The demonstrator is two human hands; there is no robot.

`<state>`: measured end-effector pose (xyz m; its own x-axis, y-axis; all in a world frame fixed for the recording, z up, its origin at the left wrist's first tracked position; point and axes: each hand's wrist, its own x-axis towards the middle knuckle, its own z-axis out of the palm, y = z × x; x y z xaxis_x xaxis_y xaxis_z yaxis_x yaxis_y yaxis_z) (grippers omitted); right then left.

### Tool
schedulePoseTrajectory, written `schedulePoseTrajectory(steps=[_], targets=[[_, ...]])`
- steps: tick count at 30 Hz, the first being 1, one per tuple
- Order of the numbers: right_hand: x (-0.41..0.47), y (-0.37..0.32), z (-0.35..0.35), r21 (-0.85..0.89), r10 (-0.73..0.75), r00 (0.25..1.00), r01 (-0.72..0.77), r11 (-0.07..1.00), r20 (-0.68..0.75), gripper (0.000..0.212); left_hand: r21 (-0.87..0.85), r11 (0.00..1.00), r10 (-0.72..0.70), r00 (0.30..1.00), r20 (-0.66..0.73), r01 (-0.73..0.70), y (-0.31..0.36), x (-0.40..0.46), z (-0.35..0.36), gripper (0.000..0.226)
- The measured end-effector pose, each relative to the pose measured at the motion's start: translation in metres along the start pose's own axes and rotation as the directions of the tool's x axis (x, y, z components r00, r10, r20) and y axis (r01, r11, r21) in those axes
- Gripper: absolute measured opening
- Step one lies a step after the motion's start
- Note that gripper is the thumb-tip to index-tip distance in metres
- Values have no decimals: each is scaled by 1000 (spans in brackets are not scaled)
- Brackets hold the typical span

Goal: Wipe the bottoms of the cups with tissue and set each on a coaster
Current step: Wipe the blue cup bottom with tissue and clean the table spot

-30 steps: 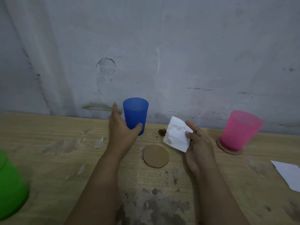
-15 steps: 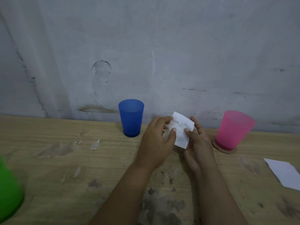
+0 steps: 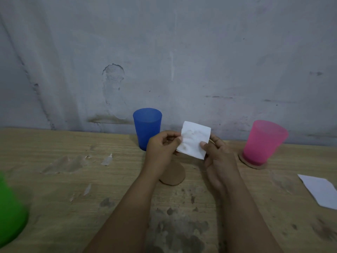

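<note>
We hold the tissue [image 3: 194,140] up between both hands above the middle of the bench [image 3: 54,179], near its back edge. Our left hand [image 3: 161,148] pinches the tissue's left edge in a thumb-and-finger grip; our right hand [image 3: 219,156] pinches the lower right corner. Faint smudges mark the sheet. Just behind the left hand the blue cup [image 3: 147,127] stands upright on bare wood by the back edge. A bare coaster [image 3: 174,175] lies flat under our left wrist, partly hidden. Toward the right, the pink cup [image 3: 262,142] sits on its own coaster [image 3: 253,164]. A white sheet [image 3: 321,191] lies at the right edge, a green cup [image 3: 11,210] at the left edge. Open wood stretches between the green and blue cups.
</note>
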<state>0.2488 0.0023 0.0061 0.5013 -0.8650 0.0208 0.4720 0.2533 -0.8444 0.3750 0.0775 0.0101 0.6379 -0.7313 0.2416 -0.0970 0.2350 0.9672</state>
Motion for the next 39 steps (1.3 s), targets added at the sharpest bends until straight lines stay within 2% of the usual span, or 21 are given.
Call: schedulePoseTrajectory(steps=[6,11,17,21,25,29,32,35,37,39], targets=[[-3,0,0,-148,-58,998,54,988,-23,30,-21,999,-45,997,65,46,-1,0,-2,17],[-4,3,0,-273,-139,989,123,954,-43,32,-4,1000,-2,996,94,3,0,-1,-2,23],[-3,5,-1,-343,-184,982,159,926,-41,30,5,999,-41,990,138,41,-1,0,-6,21],[-1,7,-4,-364,-176,983,144,920,-58,37,22,999,-43,995,92,41,-1,2,-7,22],[0,9,-5,-412,-181,979,129,902,-89,35,52,998,-38,997,67,35,-1,2,-7,21],[1,7,-2,-447,-176,974,95,890,-143,38,-21,995,-92,994,55,93,0,2,-6,21],[-3,4,2,-453,-153,982,86,888,-114,22,-16,996,-90,995,49,91,-1,2,-6,8],[-8,6,7,-583,-273,960,188,790,-60,12,40,996,-83,996,41,81,-3,2,-5,12],[-11,9,9,-704,-375,926,288,650,32,24,13,996,-94,995,28,94,-3,2,-3,15],[-15,12,13,-772,-414,904,339,538,108,35,-26,995,-100,995,14,101,-3,3,-1,17]])
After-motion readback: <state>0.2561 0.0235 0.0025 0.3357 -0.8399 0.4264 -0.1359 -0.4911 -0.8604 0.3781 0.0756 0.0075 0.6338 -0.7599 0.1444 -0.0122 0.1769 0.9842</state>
